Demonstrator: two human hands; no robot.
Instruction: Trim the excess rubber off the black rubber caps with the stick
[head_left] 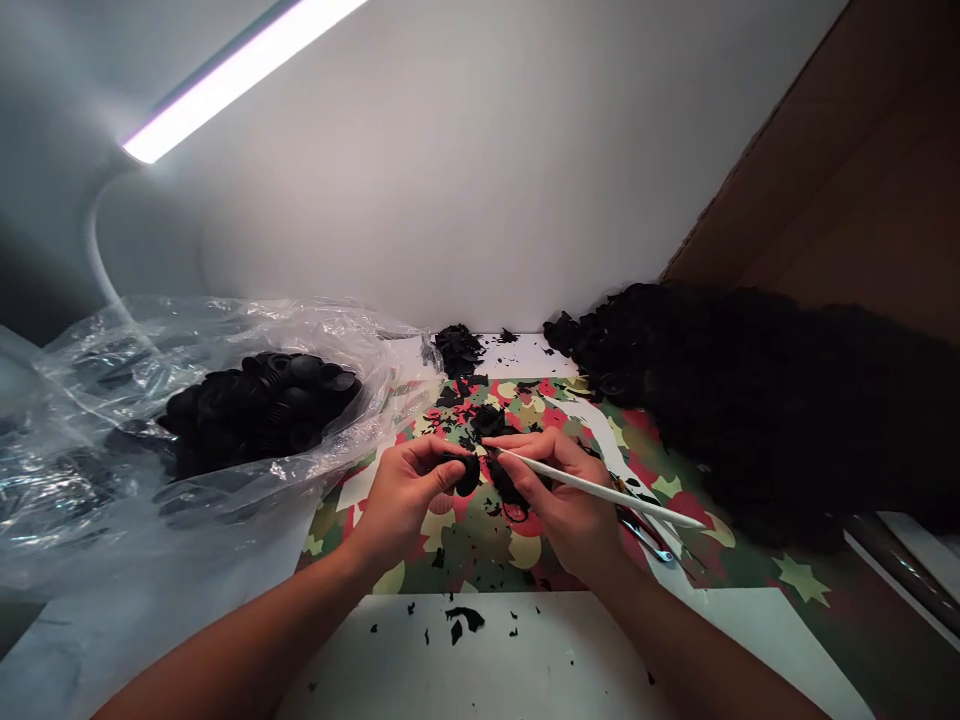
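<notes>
thumb and fingertips of the left hand point(405, 500) close in a pinch on a black round piece point(468, 477), just ahead of the palm, seemingly to keep it steady and leave its edge bare. the right hand point(574, 500) closes around a white pen-shaped tool point(615, 490), gripped low, probably for fine control; its tip is near the piece, though i cannot tell whether they touch. beyond the left hand, a clear plastic bag point(315, 318) lies open around similar black pieces point(262, 405), perhaps for easy reach; a larger black heap point(795, 410) spreads beyond the right. patterned paper point(480, 575) lies under both hands, likely catching black scraps point(469, 618), some nearer the wearer. no brand, label or writing can be read.
</notes>
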